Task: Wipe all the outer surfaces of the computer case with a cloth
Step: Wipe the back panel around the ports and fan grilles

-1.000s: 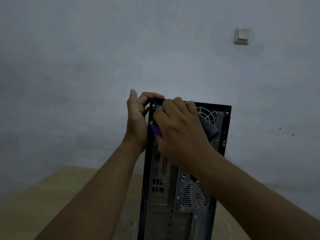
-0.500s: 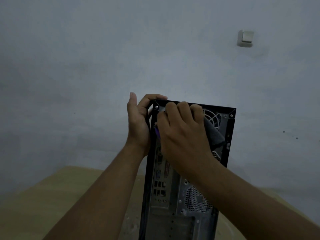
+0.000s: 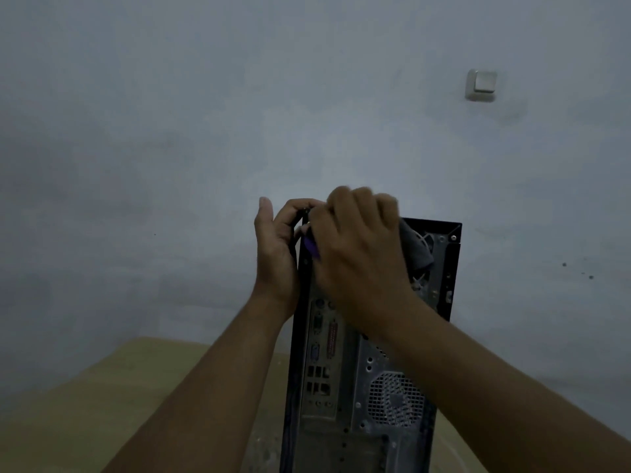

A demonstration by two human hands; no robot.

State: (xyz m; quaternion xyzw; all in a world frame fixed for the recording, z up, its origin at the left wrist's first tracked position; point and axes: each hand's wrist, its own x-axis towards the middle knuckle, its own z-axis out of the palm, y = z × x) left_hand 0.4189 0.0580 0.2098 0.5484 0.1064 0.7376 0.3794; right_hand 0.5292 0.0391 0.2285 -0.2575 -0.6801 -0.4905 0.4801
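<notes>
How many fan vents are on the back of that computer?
2. One round mesh vent sits low on the back panel; a second vent is at the top right, partly covered by the grey cloth. The right hand may hide more.

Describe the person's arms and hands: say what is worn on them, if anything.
Both are bare. The left hand and right hand wear no gloves, and no ring shows on the visible fingers. The left forearm and right forearm show no sleeve up to the frame's edge, and neither wrist carries a watch or band. Dim light hides finer marks.
</notes>
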